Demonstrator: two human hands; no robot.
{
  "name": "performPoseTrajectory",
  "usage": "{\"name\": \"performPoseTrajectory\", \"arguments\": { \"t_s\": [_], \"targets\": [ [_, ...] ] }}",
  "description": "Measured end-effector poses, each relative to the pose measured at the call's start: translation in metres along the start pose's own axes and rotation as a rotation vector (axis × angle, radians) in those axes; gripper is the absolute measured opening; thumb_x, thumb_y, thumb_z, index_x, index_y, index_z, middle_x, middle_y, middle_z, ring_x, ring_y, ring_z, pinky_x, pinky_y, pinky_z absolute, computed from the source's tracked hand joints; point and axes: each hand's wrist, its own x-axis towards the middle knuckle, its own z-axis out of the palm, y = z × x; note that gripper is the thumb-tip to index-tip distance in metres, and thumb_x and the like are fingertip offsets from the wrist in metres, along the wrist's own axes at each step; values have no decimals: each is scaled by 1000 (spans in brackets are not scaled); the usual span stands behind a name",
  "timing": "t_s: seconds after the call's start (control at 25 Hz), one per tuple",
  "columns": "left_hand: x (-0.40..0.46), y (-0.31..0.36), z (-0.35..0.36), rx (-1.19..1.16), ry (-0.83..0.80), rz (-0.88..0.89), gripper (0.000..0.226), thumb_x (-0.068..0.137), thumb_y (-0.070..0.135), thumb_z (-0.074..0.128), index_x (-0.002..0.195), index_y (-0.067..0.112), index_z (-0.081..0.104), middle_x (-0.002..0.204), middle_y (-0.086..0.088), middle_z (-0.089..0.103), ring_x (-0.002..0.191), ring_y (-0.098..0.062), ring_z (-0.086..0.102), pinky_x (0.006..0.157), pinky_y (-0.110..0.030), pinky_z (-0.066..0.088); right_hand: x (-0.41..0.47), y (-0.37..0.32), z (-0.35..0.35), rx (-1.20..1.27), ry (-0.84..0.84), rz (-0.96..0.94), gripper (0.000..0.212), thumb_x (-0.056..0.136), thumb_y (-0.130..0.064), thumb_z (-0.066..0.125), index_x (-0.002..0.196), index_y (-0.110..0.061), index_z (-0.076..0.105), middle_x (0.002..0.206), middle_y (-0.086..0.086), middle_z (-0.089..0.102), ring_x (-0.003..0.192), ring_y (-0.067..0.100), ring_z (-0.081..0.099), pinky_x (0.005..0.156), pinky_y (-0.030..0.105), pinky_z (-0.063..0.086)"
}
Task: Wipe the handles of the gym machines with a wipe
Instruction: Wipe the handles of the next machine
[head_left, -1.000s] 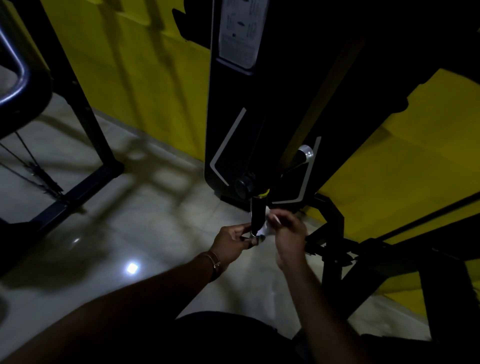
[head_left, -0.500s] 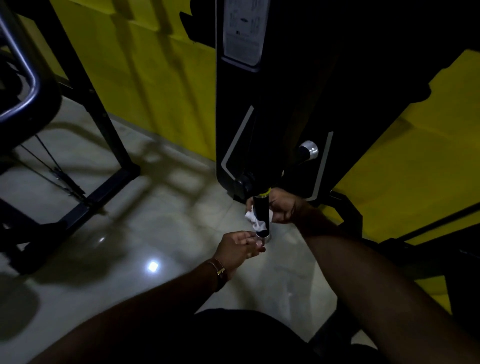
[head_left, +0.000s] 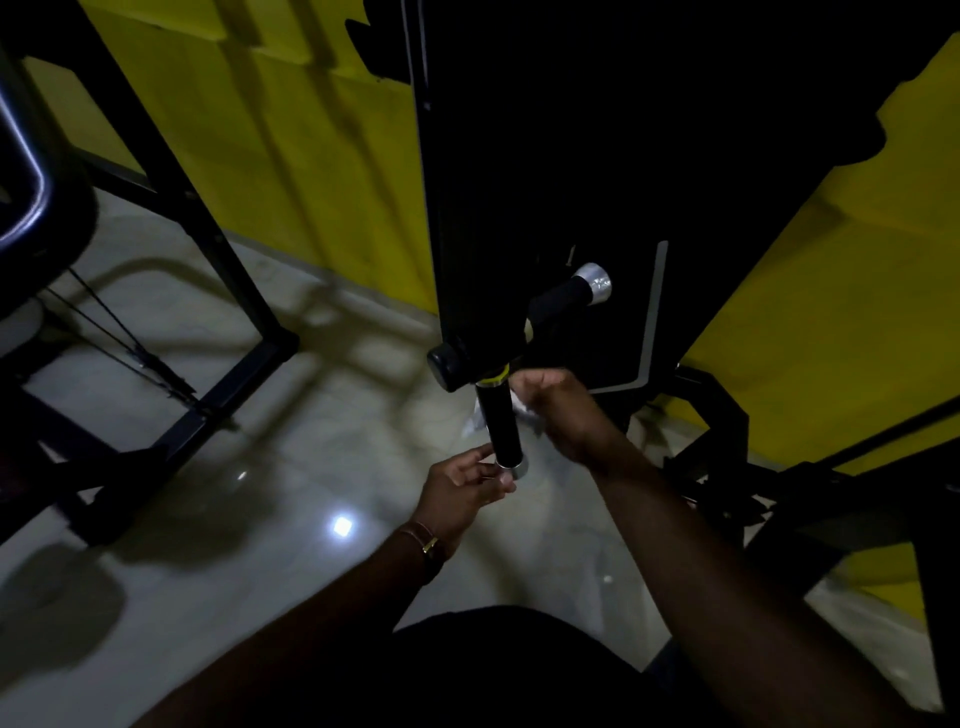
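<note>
A black machine handle (head_left: 503, 427) with a silver end cap hangs down from a dark gym machine (head_left: 545, 171) in the middle of the view. My left hand (head_left: 462, 491) pinches the silver cap at the handle's lower end. My right hand (head_left: 558, 410) sits behind and to the right of the handle, holding a white wipe (head_left: 475, 422) that wraps around its back; bits of the wipe show on both sides. A second black handle (head_left: 569, 299) with a silver cap sticks out up and to the right.
A yellow padded wall (head_left: 291, 135) runs behind the machine. Another machine's black frame (head_left: 228, 291) and cables stand at the left on the glossy tiled floor (head_left: 260, 467). More dark frame parts (head_left: 727, 467) lie at the right.
My right hand with the wipe first went up the handle towards its top, then slid partway down its right side. My left hand stayed on the silver cap. The view moved closer.
</note>
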Motion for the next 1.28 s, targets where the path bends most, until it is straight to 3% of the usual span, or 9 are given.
{"name": "performPoseTrajectory", "arguments": {
  "t_s": [0.2, 0.4, 0.48, 0.56, 0.72, 0.84, 0.92, 1.12, 1.28],
  "targets": [
    [2, 6, -3, 219, 48, 150, 41, 74, -5, 77, 113, 4, 70, 99, -12, 75, 98, -28, 70, 91, -38, 54, -53, 81, 20, -35, 432, -56, 14, 78, 5, 64, 71, -7, 67, 70, 6, 68, 66, 15, 64, 65, 33, 50],
    [-3, 17, -2, 702, 168, 397, 20, 69, 16, 86, 84, 19, 73, 77, 4, 73, 70, -4, 69, 68, -19, 53, -49, 78, 36, -158, 566, -69, 24, 79, 7, 60, 84, -13, 74, 83, 3, 72, 79, 15, 68, 70, 24, 54],
    [-2, 21, -3, 834, 208, 471, 24, 66, 25, 89, 81, 19, 71, 75, 5, 69, 68, -3, 66, 66, -16, 52, -51, 82, 44, 36, 507, 129, 30, 78, 8, 54, 76, -15, 74, 74, 7, 73, 71, 23, 68, 62, 30, 55],
    [0, 24, -3, 896, 221, 525, 24, 67, 27, 88, 76, 16, 69, 72, 6, 67, 67, -4, 65, 65, -19, 52, -57, 79, 56, 484, 414, 370, 34, 83, 14, 47, 82, -9, 73, 69, 11, 71, 67, 24, 67, 59, 28, 54],
    [-5, 33, -3, 834, 167, 566, 17, 75, 18, 82, 86, 17, 70, 75, 12, 67, 71, -2, 66, 65, -16, 53, -61, 72, 66, 883, 544, 512, 28, 86, 16, 44, 92, 2, 68, 83, 21, 69, 77, 28, 67, 66, 29, 55],
    [-5, 39, -4, 773, 95, 535, 21, 80, 12, 78, 99, 13, 69, 81, 14, 69, 75, -2, 69, 68, -17, 55, -58, 66, 73, 631, 799, 497, 15, 83, 6, 59, 74, -2, 69, 78, 19, 70, 71, 27, 66, 65, 32, 52],
    [-2, 40, -5, 762, 89, 520, 23, 80, 15, 78, 102, 12, 69, 83, 9, 72, 76, -3, 70, 70, -23, 57, -54, 56, 76, 532, 810, 421, 25, 84, 3, 55, 66, -8, 69, 71, 14, 69, 71, 28, 64, 66, 34, 49],
    [0, 41, -13, 757, 38, 512, 23, 80, 17, 78, 102, 17, 69, 84, 7, 74, 77, -3, 71, 73, -31, 60, -49, 54, 62, 1052, 591, 463, 32, 92, -12, 47, 117, 0, 64, 113, 22, 67, 104, 36, 65, 99, 48, 47],
    [4, 39, -20, 748, 10, 504, 24, 80, 18, 77, 103, 20, 69, 84, 8, 74, 76, -5, 70, 73, -35, 60, -54, 55, 67, 818, 767, 449, 9, 84, -6, 69, 90, -1, 73, 88, 18, 72, 80, 31, 70, 70, 38, 58]
  ]
}}
